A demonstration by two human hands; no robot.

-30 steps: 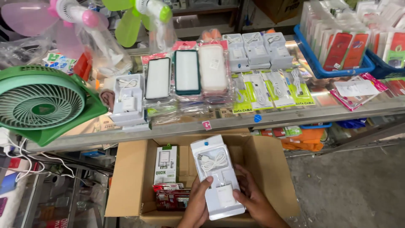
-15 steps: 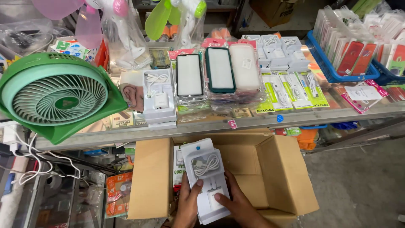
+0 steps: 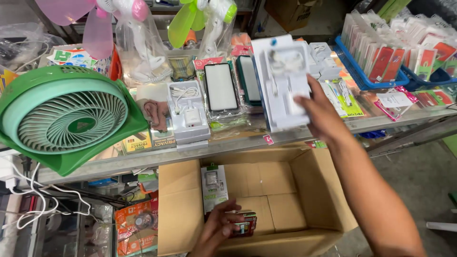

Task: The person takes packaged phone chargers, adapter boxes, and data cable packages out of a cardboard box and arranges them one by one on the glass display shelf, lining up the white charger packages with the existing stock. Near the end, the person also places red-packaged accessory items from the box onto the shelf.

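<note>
My right hand [image 3: 318, 108] grips a stack of white charger packages [image 3: 283, 81] and holds it up over the glass shelf [image 3: 143, 159], in front of the phone cases [image 3: 221, 87]. My left hand [image 3: 220, 227] is down inside the open cardboard box [image 3: 314, 190], with its fingers closed on small red packets [image 3: 245, 225]. A white-and-green charger pack [image 3: 213, 186] leans against the box's back left wall.
A green fan [image 3: 66, 119] stands at the shelf's left end, with white cables [image 3: 24, 200] hanging below it. Another stack of white charger packages [image 3: 188, 114] lies mid-shelf. Blue bins of cases [image 3: 381, 62] sit at the right. Small bagged fans [image 3: 143, 43] stand behind.
My right hand lifted the white package stack out of the box up to the shelf. My left hand let go of it and reached down to the red packets.
</note>
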